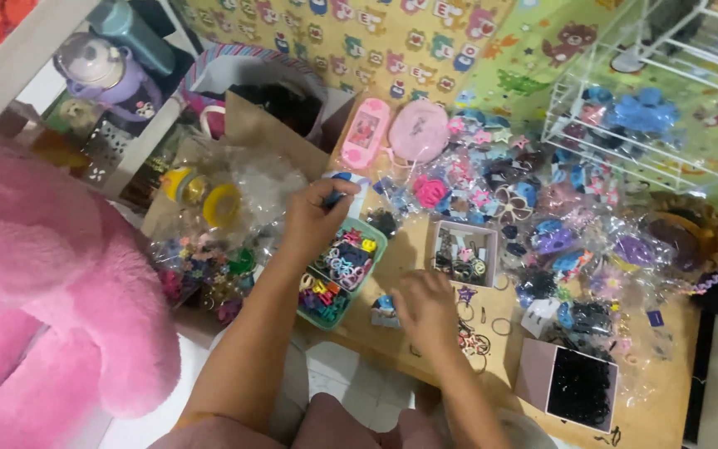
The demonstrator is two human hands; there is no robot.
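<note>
From my seat, the counter [425, 341] runs out ahead of me, crowded with packets of hair clips. Just past its near edge sits the green tray [373, 249] of coloured clips and bands, its long axis slanting from near-left to far-right. My left hand [316, 214] rests at the tray's far corner, fingers pinched shut on a small blue item [336, 198] that I cannot identify. My right hand [425, 309] lies lower and to the right, curled palm-down over the counter beside a little blue clip [384, 304]; I cannot tell whether it grips anything. So the tray lies between both hands, touching the left, near the right. A small open box [463, 254] of clips sits just beyond the right hand.
</note>
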